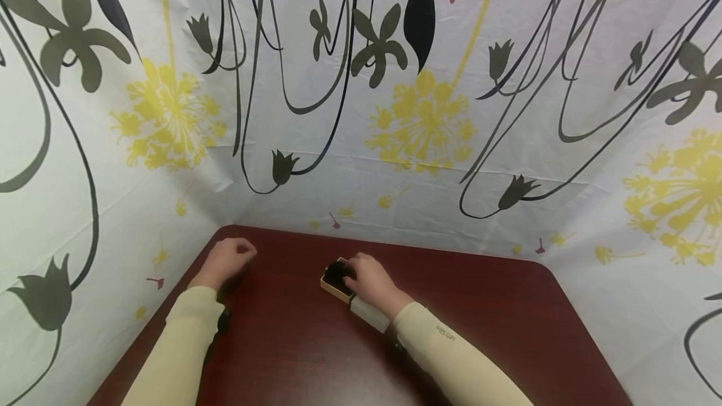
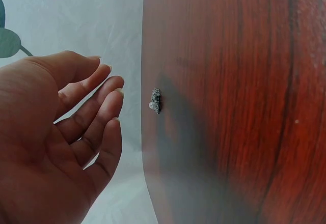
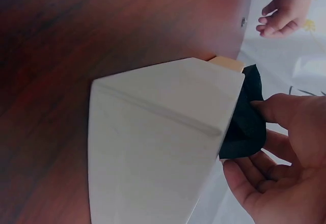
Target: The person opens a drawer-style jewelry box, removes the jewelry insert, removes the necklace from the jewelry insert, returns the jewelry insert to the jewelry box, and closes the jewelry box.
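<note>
My right hand point(image 1: 373, 281) is at a small box point(image 1: 335, 292) with a tan rim, near the middle of the table. Its thumb and fingers pinch a soft black piece like cloth or foam point(image 3: 248, 127), which bulges up inside the box. The white lid point(image 1: 369, 315) stands open on the near side, and in the right wrist view it hides most of the box. Toward the far left corner, my left hand point(image 1: 225, 263) hovers with loosely bent fingers, holding nothing. Beside it on the table lies a small dark ornament with a pearl-like bead point(image 2: 156, 102).
A dark red wooden table point(image 1: 293, 343) with rounded far corners lies under both hands. White cloth walls point(image 1: 338, 130) printed with flowers rise close behind its far edge and along both sides.
</note>
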A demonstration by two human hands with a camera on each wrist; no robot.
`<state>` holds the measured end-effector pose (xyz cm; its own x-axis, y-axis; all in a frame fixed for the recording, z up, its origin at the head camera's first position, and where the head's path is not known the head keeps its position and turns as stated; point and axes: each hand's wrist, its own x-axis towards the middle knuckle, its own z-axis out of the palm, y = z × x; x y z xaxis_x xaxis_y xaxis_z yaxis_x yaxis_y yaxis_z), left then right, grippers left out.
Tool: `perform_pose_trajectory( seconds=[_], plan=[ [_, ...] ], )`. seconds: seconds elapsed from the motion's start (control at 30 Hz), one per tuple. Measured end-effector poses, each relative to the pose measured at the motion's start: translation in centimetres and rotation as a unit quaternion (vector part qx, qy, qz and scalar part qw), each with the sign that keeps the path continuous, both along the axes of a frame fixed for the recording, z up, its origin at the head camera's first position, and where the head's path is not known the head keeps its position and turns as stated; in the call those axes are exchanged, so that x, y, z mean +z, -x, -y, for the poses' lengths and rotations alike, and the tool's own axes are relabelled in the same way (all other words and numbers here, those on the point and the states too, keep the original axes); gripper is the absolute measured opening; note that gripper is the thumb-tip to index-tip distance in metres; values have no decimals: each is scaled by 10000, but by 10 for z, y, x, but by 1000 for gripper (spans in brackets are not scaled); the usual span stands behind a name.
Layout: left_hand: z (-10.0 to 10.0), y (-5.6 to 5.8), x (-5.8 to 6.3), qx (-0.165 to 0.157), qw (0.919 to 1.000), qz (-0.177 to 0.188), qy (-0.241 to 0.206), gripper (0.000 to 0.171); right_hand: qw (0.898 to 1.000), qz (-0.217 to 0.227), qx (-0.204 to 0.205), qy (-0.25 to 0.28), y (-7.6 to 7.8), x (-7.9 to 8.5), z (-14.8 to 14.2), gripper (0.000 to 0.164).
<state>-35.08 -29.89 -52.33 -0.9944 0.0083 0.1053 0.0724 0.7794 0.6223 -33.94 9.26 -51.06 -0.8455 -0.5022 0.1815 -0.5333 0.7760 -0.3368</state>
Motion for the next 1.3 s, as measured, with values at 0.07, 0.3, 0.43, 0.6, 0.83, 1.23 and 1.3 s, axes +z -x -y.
perform_pose_trajectory(
  seconds=[0.07, 0.3, 0.43, 0.6, 0.83, 1.23, 1.3],
  plan=[
    [0, 0, -1, -18, 10000, -11, 15, 20, 10000, -61, -27, -49, 0, -2, 1, 27],
    [-1, -1, -3, -8, 10000, -64, -3, 18, 9994, -236, -171, -176, -2, -5, 3, 27],
    [-1, -2, -3, -14, 10000, -85, -18, 18, 9994, -235, -145, -216, -2, -6, 5, 27],
    [0, -3, -3, -27, 9999, -111, 3, 18, 9991, -261, -97, -329, -3, -7, 6, 26],
    [0, -4, 0, -65, 9999, -110, 27, 18, 9976, -461, 1, -519, -3, -9, 5, 20],
    [0, -7, 3, -25, 9999, -116, 3, 17, 9891, -947, 718, -874, 0, -12, 9, 23],
    [0, -7, 3, -36, 9999, -119, 11, 17, 9886, -912, 768, -918, 1, -12, 9, 20]
  ],
)
